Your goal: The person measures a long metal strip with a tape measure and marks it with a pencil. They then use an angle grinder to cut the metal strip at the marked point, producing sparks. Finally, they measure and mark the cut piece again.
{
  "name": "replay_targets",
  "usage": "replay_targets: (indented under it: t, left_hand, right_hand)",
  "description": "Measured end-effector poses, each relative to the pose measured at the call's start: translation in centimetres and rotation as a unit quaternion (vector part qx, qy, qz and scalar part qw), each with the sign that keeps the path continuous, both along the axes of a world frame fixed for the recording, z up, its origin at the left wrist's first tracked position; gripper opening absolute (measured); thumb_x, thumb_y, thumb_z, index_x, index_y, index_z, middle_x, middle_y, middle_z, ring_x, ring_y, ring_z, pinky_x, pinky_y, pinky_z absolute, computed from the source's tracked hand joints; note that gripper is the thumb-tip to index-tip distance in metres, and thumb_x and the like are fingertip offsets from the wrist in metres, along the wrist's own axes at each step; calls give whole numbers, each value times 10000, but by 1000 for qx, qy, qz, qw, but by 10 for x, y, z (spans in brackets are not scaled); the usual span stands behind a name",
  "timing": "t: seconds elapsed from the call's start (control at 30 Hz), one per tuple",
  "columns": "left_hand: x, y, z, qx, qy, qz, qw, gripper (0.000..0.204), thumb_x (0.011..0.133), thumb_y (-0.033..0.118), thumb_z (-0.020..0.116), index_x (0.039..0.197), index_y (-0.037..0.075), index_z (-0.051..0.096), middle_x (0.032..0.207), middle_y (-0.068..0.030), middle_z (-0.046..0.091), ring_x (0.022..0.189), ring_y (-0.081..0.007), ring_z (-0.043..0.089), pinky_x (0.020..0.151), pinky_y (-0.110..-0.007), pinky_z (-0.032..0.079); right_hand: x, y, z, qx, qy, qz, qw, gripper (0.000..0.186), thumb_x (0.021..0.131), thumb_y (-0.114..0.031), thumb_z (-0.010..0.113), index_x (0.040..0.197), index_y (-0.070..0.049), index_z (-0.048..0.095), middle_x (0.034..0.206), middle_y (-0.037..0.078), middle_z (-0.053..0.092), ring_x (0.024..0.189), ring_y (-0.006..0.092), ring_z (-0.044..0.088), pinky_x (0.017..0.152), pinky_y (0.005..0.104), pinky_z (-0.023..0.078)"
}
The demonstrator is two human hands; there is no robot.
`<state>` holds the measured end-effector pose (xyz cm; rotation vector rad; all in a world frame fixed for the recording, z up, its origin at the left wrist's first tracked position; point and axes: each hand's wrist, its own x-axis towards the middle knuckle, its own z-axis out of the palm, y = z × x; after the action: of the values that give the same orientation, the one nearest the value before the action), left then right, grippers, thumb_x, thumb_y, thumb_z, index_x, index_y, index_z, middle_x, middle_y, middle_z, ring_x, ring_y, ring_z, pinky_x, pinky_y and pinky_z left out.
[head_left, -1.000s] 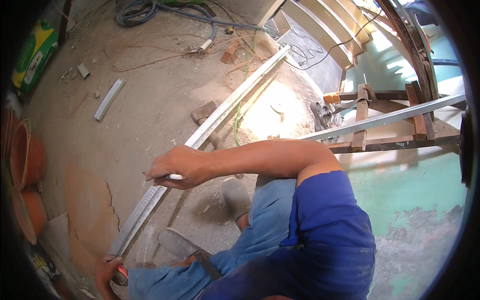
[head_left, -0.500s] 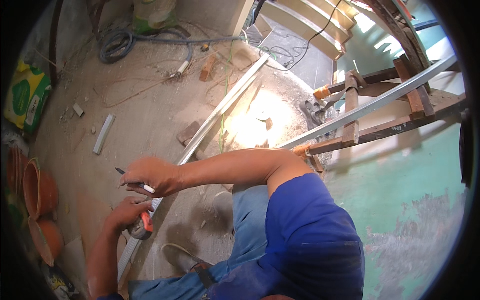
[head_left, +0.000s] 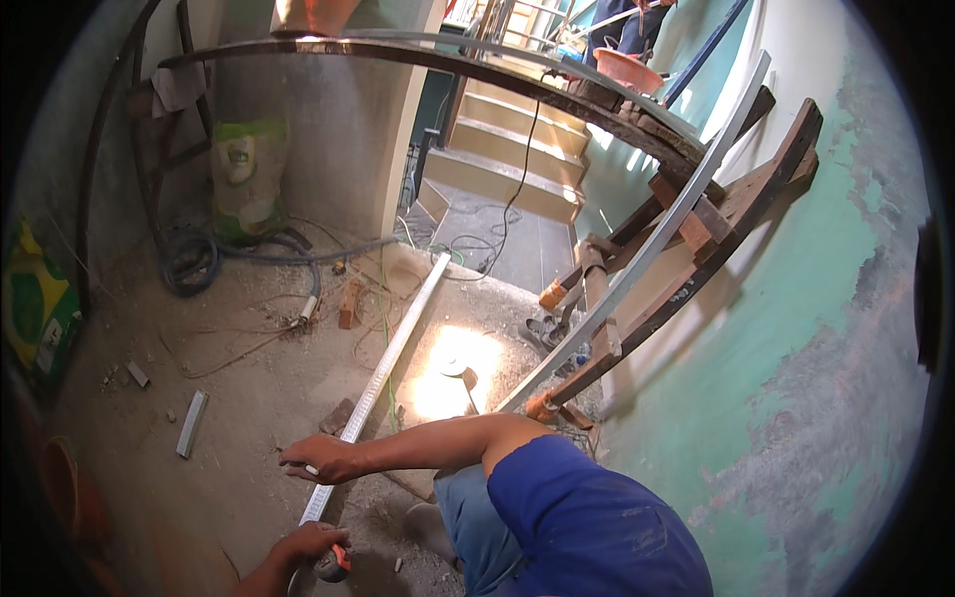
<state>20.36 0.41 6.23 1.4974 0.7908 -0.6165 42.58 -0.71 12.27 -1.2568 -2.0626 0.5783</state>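
Observation:
A long, narrow pale metal profile point(head_left: 396, 356) lies slantwise across the dusty floor, running from my hands toward the doorway. My right hand point(head_left: 326, 460) is above it with fingers closed around a slim pen point(head_left: 312, 470), whose white end shows beside the palm. Nearer to me, my left hand point(head_left: 310, 540) grips a tape measure point(head_left: 339, 565) with an orange-red and dark case, close beside the profile's near part. Whether any tape blade is pulled out cannot be made out. The profile's near end is hidden around my left hand.
A short profile offcut point(head_left: 193, 424) and a brick piece point(head_left: 349, 303) lie on the floor. Another metal bar point(head_left: 637, 271) leans across a wooden ladder point(head_left: 686, 284) at right. Coiled hose point(head_left: 189, 261), sacks point(head_left: 249, 184) and steps point(head_left: 507, 159) are farther off. Beyond, a person point(head_left: 629, 28) stands near an orange tub point(head_left: 629, 70).
The view has tilted up, bringing the steps, a curved beam and another person into sight. Both hands appear lower in the picture, still holding the pen and tape measure.

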Motion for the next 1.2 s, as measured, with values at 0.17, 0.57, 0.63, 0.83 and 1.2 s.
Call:
replay_targets:
  t: [0.17, 0.57, 0.63, 0.83, 1.2]
  left_hand:
    - [-12, 12, -3, -36, -12, 82, 996, 356, 900, 325, 684, 915, -25, 749, 869, -109, 738, 734, -182, 684, 725, -327, 543]
    - [-136, 110, -87, 497, 146, 62, 853, 541, 766, 344, 811, 1145, -21, 686, 1082, -220, 694, 1046, -325, 671, 900, -438, 526]
    - [-152, 114, -85, 503, 194, 109, 835, 679, 777, 380, 819, 1285, -16, 600, 1264, -213, 623, 1210, -321, 588, 1012, -436, 470]
    - [-114, 107, -54, 529, 154, 160, 819, 700, 844, 337, 785, 1382, 16, 473, 1409, -192, 488, 1325, -350, 448, 1096, -445, 392]
    - [-120, 83, -39, 568, 117, 143, 802, 508, 835, 272, 768, 1261, 55, 598, 1208, -177, 592, 1118, -376, 587, 951, -485, 489]
  right_hand:
    - [16, 9, -8, -25, -14, -81, 996, 245, 954, -214, 626, 1130, -45, 623, 957, 224, 689, 901, 440, 657, 768, 496, 519]
    - [27, 13, -33, -132, -51, -114, 983, 356, 919, -378, 685, 903, -23, 663, 833, 231, 672, 816, 446, 653, 708, 484, 510]
    - [24, 20, -40, -162, -44, -140, 976, 406, 921, -421, 676, 869, -18, 670, 771, 209, 662, 757, 413, 651, 694, 476, 512]
    - [89, 45, -129, -61, -369, -28, 927, 163, 874, -288, 660, 956, -156, 709, 753, 99, 680, 682, 297, 673, 605, 479, 485]
    - [155, 34, -46, -354, 265, -358, 823, 335, 945, -350, 675, 890, -27, 607, 681, 38, 597, 515, 148, 584, 485, 328, 533]
